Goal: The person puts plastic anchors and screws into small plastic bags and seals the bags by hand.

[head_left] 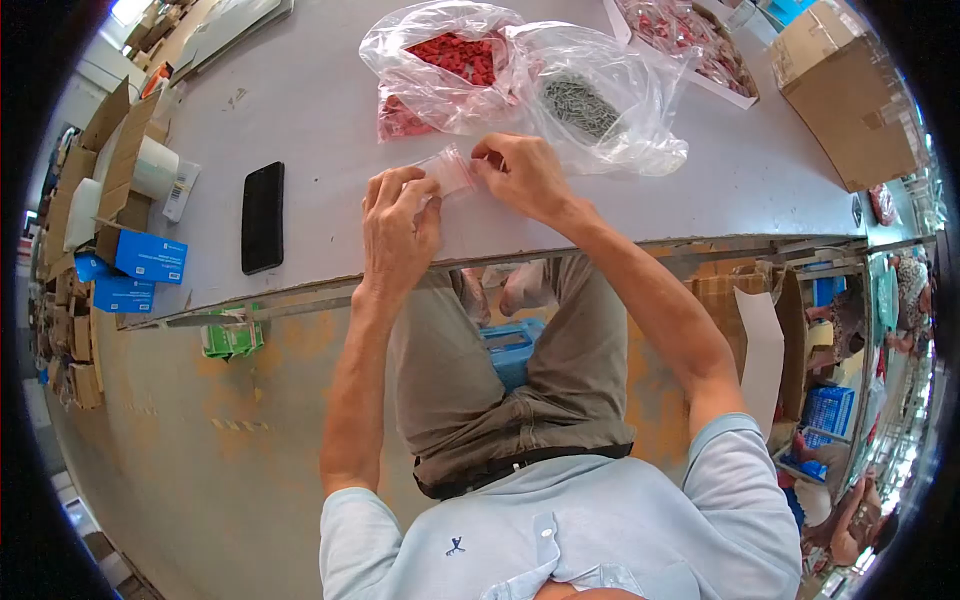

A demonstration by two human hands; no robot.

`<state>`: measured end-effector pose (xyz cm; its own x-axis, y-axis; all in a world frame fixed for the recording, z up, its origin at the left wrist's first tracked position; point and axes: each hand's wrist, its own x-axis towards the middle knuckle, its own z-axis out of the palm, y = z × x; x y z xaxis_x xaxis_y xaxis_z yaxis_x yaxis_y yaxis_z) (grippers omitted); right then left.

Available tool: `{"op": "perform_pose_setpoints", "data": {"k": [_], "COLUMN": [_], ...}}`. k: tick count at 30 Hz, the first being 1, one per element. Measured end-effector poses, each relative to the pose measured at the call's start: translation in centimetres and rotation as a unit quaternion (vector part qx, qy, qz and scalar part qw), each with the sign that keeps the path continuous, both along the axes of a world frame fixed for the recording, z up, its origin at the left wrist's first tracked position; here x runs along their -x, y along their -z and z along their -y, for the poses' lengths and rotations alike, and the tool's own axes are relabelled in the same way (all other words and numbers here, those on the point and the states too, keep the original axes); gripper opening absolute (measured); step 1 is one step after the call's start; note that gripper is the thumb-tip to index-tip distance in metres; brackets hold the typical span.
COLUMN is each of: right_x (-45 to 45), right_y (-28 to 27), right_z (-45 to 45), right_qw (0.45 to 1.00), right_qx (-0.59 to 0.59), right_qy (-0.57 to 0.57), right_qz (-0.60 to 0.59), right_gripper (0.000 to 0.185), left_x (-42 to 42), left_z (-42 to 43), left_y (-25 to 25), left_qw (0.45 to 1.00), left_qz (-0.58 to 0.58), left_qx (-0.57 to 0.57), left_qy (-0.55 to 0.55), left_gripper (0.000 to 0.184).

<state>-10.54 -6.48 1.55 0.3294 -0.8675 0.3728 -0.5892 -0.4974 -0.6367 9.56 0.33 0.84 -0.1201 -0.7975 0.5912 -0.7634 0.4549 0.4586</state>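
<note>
My left hand (400,215) is closed on a small clear zip bag (450,172) with a reddish strip along its mouth, held just above the table. My right hand (525,172) has its fingers curled in a pinch at the strip end of that bag. Beyond my hands lies an open plastic bag of small red pieces (455,60). Right beside it, another clear plastic bag holds grey screw-like pieces (580,105). What is inside the zip bag, if anything, I cannot make out.
On the left of the table (330,110) lie a black phone (262,218) and blue boxes (148,257) by an open carton (122,165). A shallow box of red packets (690,45) and a cardboard box (845,95) stand back right.
</note>
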Motion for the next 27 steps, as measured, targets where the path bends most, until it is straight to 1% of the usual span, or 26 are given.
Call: {"op": "perform_pose_setpoints", "data": {"k": [1,3,4,6,7,9,10,12,16,18,22,25,27], "right_x": [-0.7,-1.7,-2.1,-2.7,-2.9,-3.0,-3.0,-2.8,-1.7,-1.3,-0.9,-0.5,-0.2], "right_y": [-0.3,-1.0,-1.2,-1.5,-1.4,-0.6,-0.1,0.7,1.0,0.8,1.0,1.4,1.5], "right_z": [0.2,0.3,0.3,0.2,0.2,0.2,0.3,0.6,0.8,0.8,0.9,1.0,1.1], "right_qw": [1.000,0.994,0.994,0.991,0.991,0.992,0.993,0.991,0.988,0.955,0.952,0.942,0.926], "right_qx": [-0.001,-0.069,-0.068,-0.113,-0.110,-0.120,-0.119,-0.122,-0.113,-0.220,-0.229,-0.232,-0.252], "right_qy": [-0.003,0.024,0.021,0.018,0.014,-0.010,-0.012,-0.002,-0.016,-0.023,-0.013,-0.031,-0.072], "right_qz": [0.002,-0.087,-0.086,-0.074,-0.073,-0.022,-0.021,0.056,0.102,0.196,0.203,0.240,0.270], "right_gripper": [0.022,0.030,0.030,0.034,0.034,0.032,0.032,0.028,0.022,0.019,0.018,0.015,0.013], "left_x": [-0.2,0.0,0.0,0.0,0.0,0.1,0.2,0.3,0.4,0.5,0.7,0.7,0.8], "left_z": [0.1,-0.1,0.0,0.1,0.1,0.2,0.2,0.1,0.1,0.1,0.0,0.0,-0.4], "left_y": [0.0,0.0,0.0,0.4,0.5,0.5,0.5,0.5,0.6,0.6,0.7,0.4,-0.2], "left_qw": [1.000,0.998,0.998,0.998,0.998,0.997,0.997,0.996,0.997,0.995,0.995,0.996,0.997], "left_qz": [0.002,-0.046,-0.046,-0.043,-0.042,-0.052,-0.050,-0.055,-0.043,-0.057,-0.049,-0.038,-0.001], "left_qx": [-0.001,-0.035,-0.034,-0.028,-0.026,-0.023,-0.021,-0.008,-0.014,-0.028,-0.022,-0.023,-0.027], "left_qy": [-0.003,-0.026,-0.029,-0.032,-0.035,-0.050,-0.052,-0.066,-0.070,-0.073,-0.080,-0.077,-0.078], "left_gripper": [0.012,0.012,0.012,0.013,0.013,0.015,0.015,0.018,0.020,0.019,0.018,0.023,0.037]}}
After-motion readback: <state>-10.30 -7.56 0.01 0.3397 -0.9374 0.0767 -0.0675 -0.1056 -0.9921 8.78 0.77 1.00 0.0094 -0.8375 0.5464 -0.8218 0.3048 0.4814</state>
